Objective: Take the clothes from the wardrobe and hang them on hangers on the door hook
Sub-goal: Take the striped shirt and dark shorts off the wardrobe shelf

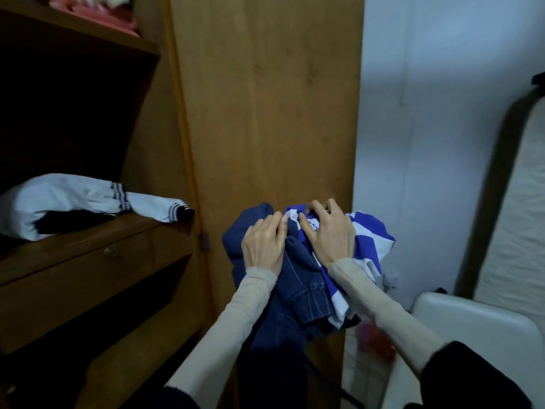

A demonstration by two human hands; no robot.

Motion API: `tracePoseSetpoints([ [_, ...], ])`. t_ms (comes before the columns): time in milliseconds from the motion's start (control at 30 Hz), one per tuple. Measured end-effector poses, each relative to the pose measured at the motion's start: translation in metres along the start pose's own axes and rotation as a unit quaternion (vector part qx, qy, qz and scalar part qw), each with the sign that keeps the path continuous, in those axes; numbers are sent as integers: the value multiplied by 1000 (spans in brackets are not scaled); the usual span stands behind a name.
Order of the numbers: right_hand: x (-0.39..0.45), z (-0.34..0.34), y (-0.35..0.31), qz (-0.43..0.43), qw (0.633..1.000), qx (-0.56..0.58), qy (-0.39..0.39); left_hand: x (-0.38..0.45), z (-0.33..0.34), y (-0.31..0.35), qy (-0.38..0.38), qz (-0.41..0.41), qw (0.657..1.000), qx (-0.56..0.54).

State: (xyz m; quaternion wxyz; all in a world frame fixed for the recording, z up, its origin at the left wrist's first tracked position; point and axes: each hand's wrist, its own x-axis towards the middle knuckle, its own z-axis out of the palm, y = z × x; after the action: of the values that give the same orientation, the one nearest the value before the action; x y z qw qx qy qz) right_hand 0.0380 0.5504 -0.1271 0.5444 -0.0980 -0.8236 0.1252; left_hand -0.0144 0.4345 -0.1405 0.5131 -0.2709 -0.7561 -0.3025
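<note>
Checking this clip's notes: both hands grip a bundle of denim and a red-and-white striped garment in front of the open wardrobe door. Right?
Not quite. The head view shows the striped garment is blue and white, not red. The left hand and right hand do hold it with the denim before the wardrobe door.

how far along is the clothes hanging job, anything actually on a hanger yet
Done: a bundle is out of the wardrobe, a dark denim garment and a blue and white striped garment. In hand: the left hand and right hand both grip that bundle in front of the wardrobe door. Left: no hanger or door hook shows, so nothing is hung yet, and a white garment lies on the shelf, pink ones higher up.
</note>
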Motion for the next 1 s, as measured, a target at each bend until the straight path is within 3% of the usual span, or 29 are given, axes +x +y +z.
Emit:
tracePoseSetpoints([
  [300,-10,-80,108,64,996,-53,-14,-12,55,116,-21,93,995,-18],
  [700,-31,-179,242,86,990,-110,-35,-59,106,272,-58,57,990,-115],
  [1000,-57,-214,309,132,981,-127,-62,-93,134,334,-123,26,977,-173],
])
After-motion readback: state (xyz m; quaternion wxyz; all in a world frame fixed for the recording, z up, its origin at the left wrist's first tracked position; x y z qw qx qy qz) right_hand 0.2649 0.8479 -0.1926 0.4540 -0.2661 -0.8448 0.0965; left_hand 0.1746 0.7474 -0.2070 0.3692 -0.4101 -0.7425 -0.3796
